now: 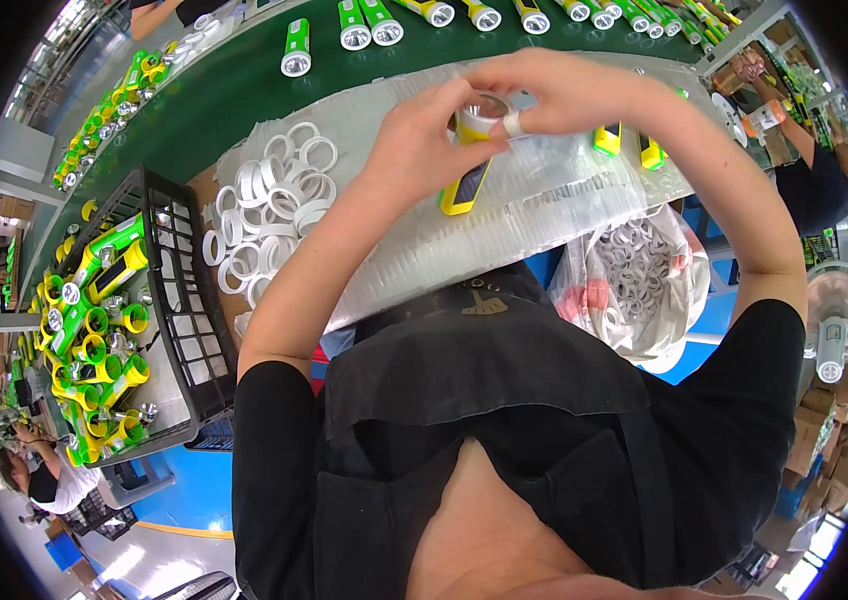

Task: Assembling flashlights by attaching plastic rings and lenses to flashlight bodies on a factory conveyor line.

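Both of my hands are at the head of a yellow torch (465,192) with a dark panel, above the near part of the covered worktable. My left hand (431,140) is closed around its upper end, fingers and thumb on either side. From the other side my right hand (554,95) curls over the same end, its thumb wearing a white band (512,125). Between the fingers a white ring (480,120) shows around the torch head; my fingers hide part of it. Left of my hands lies a pile of loose white rings (274,200).
A black crate (179,290) of green and yellow torch parts stands at left. Two torches (607,138) lie right of my hands. Finished-looking torches (296,48) line the green belt (234,115) beyond. A white sack (634,285) of rings hangs below the table edge. Other people work nearby.
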